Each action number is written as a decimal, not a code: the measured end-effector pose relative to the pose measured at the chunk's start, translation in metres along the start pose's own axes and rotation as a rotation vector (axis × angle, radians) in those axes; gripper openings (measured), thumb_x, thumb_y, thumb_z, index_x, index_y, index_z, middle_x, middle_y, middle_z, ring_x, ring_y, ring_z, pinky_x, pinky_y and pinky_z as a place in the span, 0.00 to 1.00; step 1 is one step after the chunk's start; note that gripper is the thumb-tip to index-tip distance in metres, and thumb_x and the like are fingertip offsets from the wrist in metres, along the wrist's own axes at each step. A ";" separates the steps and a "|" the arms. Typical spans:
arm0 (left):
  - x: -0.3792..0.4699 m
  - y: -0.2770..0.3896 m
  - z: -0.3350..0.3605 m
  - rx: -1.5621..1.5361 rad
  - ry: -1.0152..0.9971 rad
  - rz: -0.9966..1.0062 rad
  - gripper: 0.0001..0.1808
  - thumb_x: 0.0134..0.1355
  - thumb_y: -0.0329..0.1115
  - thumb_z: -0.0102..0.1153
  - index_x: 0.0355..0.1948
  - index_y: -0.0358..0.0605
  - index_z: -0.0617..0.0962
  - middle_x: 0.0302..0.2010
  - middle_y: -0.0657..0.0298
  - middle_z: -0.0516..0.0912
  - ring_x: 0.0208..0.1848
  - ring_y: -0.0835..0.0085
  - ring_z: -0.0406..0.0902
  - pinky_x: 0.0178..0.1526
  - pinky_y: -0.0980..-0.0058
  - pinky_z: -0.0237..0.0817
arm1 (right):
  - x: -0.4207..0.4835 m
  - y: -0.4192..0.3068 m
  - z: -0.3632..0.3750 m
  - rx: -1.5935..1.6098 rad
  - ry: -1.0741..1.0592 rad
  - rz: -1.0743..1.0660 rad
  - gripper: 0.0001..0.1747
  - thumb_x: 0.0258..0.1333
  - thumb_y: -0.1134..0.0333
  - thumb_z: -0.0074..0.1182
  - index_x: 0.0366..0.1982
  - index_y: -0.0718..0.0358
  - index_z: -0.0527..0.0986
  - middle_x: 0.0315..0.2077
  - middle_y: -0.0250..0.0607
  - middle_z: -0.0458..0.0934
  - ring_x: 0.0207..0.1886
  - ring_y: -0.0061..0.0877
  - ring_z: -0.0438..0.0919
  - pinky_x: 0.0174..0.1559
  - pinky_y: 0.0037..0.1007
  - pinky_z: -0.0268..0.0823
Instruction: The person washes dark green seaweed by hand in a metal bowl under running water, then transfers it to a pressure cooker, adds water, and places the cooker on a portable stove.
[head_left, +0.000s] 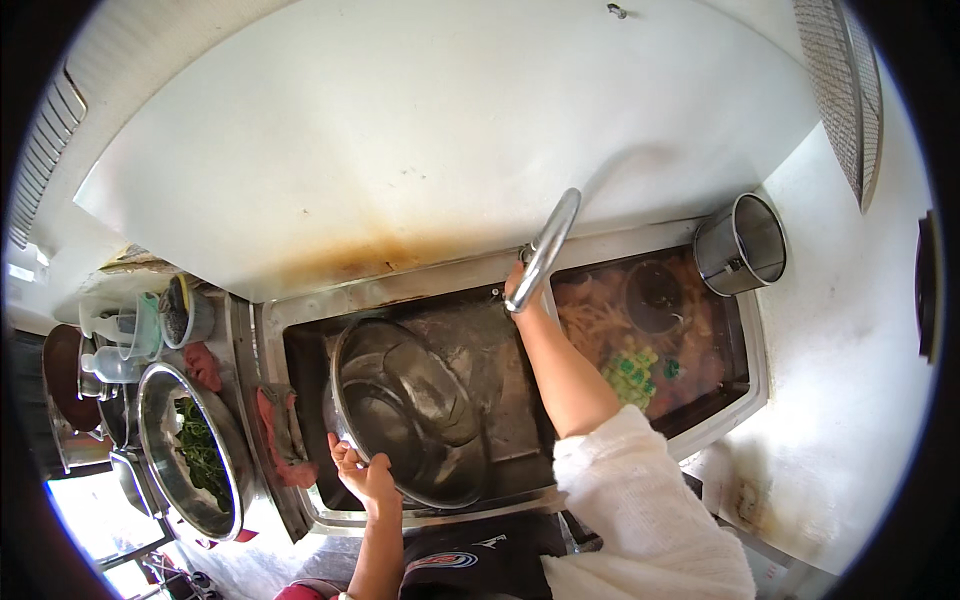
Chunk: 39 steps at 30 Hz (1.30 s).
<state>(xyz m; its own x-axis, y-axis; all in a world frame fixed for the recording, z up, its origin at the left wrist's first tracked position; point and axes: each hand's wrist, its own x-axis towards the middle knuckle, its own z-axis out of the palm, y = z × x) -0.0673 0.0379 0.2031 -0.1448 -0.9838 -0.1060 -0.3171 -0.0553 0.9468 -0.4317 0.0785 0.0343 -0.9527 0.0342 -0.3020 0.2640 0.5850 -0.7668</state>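
My left hand (365, 474) grips the near left rim of a large stainless steel basin (379, 427). The basin tilts inside the left compartment of a double sink (506, 420), its opening facing up and to the right. Beyond it, my right hand (516, 283) reaches to the base of a curved metal faucet (553, 240). The spout crosses in front of that hand and hides most of its fingers, so its grip cannot be made out. No water stream shows clearly at the spout.
The right compartment holds murky liquid (589, 315) with orange-brown pieces and a yellow-green cluster (631, 373). A metal cylindrical strainer (739, 244) stands at its far right corner. Leafy greens (201, 454) lie in a steel bowl (154, 435) at left. Red cloths (281, 435) rest on the sink's left edge.
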 end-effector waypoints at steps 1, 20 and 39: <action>0.000 0.013 -0.004 0.100 -0.002 0.037 0.07 0.32 0.19 0.49 0.17 0.37 0.73 0.41 0.60 0.70 0.69 0.56 0.54 0.65 0.65 0.44 | -0.002 -0.004 0.001 -0.028 -0.045 0.107 0.16 0.65 0.63 0.44 0.43 0.71 0.67 0.33 0.56 0.78 0.38 0.43 0.80 0.31 0.41 0.69; -0.019 0.122 -0.093 0.428 -0.033 0.969 0.10 0.33 0.13 0.42 0.12 0.36 0.58 0.33 0.57 0.63 0.62 0.45 0.65 0.61 0.49 0.53 | -0.147 -0.052 -0.063 0.467 -0.601 0.127 0.16 0.59 0.58 0.53 0.40 0.62 0.78 0.36 0.36 0.78 0.44 0.25 0.72 0.48 0.32 0.62; 0.049 0.115 -0.090 -0.500 -0.190 -0.389 0.20 0.37 0.14 0.43 0.34 0.34 0.75 0.30 0.58 0.80 0.31 0.65 0.76 0.36 0.73 0.70 | -0.142 0.032 -0.168 0.028 -0.990 0.192 0.20 0.57 0.60 0.57 0.42 0.70 0.75 0.30 0.39 0.76 0.30 0.24 0.71 0.32 0.30 0.62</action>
<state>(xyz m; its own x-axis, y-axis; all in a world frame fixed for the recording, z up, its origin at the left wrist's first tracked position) -0.0269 -0.0323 0.3341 -0.2848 -0.8312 -0.4775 0.0867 -0.5185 0.8507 -0.3132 0.2290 0.1480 -0.3434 -0.5698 -0.7466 0.4151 0.6210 -0.6649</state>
